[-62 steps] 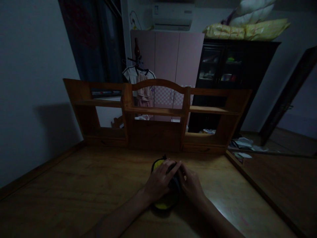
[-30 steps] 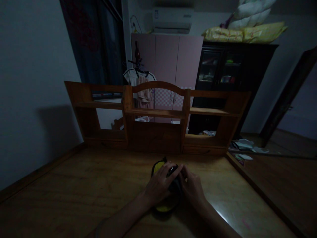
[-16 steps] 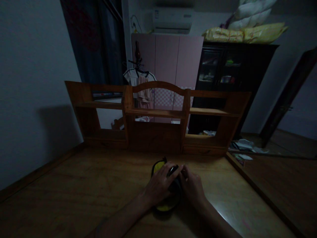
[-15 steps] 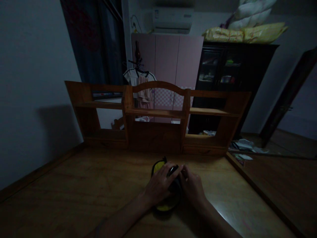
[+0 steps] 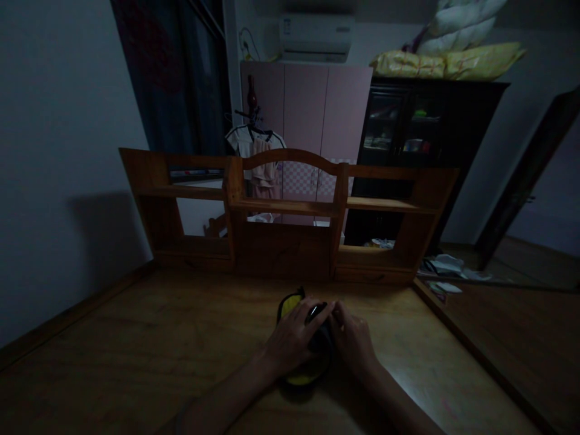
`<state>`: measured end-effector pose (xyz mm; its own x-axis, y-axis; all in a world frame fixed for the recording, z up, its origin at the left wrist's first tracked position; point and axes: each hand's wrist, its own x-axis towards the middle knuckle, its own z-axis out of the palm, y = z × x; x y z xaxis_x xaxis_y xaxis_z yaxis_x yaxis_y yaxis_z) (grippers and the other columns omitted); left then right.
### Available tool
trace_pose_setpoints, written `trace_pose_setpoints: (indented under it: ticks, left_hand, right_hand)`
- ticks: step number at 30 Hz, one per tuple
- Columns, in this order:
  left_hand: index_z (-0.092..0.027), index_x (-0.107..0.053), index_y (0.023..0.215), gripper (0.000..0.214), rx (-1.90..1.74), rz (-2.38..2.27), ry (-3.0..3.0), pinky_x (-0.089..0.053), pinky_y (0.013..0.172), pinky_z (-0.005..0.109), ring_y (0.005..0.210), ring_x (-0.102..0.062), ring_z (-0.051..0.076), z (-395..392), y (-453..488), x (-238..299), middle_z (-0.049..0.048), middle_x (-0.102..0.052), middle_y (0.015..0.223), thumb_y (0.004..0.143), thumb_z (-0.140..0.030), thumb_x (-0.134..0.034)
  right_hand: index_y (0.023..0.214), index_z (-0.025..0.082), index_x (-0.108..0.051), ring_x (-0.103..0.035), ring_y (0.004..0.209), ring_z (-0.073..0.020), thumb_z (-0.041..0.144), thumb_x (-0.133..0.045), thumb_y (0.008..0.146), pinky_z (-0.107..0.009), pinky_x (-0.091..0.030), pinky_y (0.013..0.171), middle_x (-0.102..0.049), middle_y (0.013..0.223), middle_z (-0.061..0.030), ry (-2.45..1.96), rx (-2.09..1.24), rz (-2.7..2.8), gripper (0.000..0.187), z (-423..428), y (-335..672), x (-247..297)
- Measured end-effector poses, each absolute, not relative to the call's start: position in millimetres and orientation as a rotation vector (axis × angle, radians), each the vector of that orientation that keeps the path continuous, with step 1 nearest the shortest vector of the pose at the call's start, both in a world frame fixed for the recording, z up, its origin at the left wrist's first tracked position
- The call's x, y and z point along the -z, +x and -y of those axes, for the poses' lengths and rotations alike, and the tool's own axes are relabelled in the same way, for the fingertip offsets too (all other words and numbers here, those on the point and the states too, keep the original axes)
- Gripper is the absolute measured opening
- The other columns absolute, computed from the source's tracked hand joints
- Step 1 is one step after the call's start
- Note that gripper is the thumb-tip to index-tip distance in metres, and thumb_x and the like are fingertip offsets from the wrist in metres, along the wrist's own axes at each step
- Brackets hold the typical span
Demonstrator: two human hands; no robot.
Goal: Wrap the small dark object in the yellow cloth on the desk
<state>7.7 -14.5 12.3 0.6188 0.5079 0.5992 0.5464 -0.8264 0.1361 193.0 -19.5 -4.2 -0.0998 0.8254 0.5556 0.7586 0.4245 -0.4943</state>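
A yellow and black object (image 5: 290, 305), its shape hard to make out in the dim light, lies on the wooden desk (image 5: 158, 350) near the middle. My left hand (image 5: 290, 341) rests on top of it with the fingers curved over its dark upper part. My right hand (image 5: 351, 341) presses against its right side, fingers bent around it. Both hands meet at the object's top, and most of it is hidden under them.
A wooden shelf unit (image 5: 290, 205) stands along the desk's far edge. The desk's right edge (image 5: 471, 356) drops to the floor, where papers (image 5: 446, 266) lie. Behind are a pink wardrobe (image 5: 312, 109), a dark cabinet (image 5: 421, 127) and hanging clothes (image 5: 256, 151).
Hardly anything differs: both hands stay on the yellow and black object, with only slight finger shifts and a small drift of the camera view.
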Motion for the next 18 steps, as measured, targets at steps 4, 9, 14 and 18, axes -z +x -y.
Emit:
trace_pose_setpoints:
  ticks: [4, 9, 14, 18]
  left_hand:
    - [-0.028, -0.018, 0.149, 0.099, 0.988, 0.911, -2.774, -0.038, 0.108, 0.046, 0.131, -0.037, 0.029, 14.1, 7.5, -12.0, 0.0101, -0.038, 0.14, 0.069, -0.021, -0.076]
    - [-0.027, -0.018, 0.149, 0.1, 0.995, 0.896, -2.778, -0.038, 0.109, 0.045, 0.13, -0.038, 0.028, 14.0, 7.3, -13.3, 0.0103, -0.038, 0.14, 0.068, -0.019, -0.076]
    - [-0.027, -0.018, 0.149, 0.095, 0.989, 0.896, -2.761, -0.039, 0.108, 0.045, 0.131, -0.038, 0.029, 13.9, 7.4, -13.0, 0.0109, -0.038, 0.14, 0.072, -0.023, -0.074]
    - [-0.027, -0.019, 0.149, 0.096, 0.998, 0.901, -2.735, -0.038, 0.108, 0.047, 0.131, -0.038, 0.03, 13.1, 7.3, -9.7, 0.0112, -0.038, 0.14, 0.071, -0.025, -0.075]
  right_hand:
    - [0.106, 0.018, -0.052, -0.068, 0.062, -0.0211, 0.031, -0.037, 0.097, -0.025, -0.042, 0.052, -0.072, 0.078, -0.0083, -1.333, -0.103, 1.871, 0.022, 18.4, 193.4, 5.8]
    - [0.103, 0.018, -0.052, -0.067, 0.06, -0.0205, 0.032, -0.037, 0.098, -0.024, -0.039, 0.05, -0.071, 0.074, -0.0068, -1.347, -0.129, 1.858, 0.021, 17.8, 193.2, 7.6]
    - [0.104, 0.019, -0.053, -0.065, 0.058, -0.0193, 0.032, -0.036, 0.098, -0.024, -0.04, 0.051, -0.07, 0.074, -0.0066, -1.307, -0.199, 1.829, 0.022, 19.0, 193.2, 6.9]
    - [0.103, 0.02, -0.056, -0.064, 0.059, -0.0183, 0.038, -0.039, 0.097, -0.024, -0.043, 0.053, -0.07, 0.076, -0.006, -1.279, -0.363, 1.709, 0.025, 22.5, 191.0, -2.1]
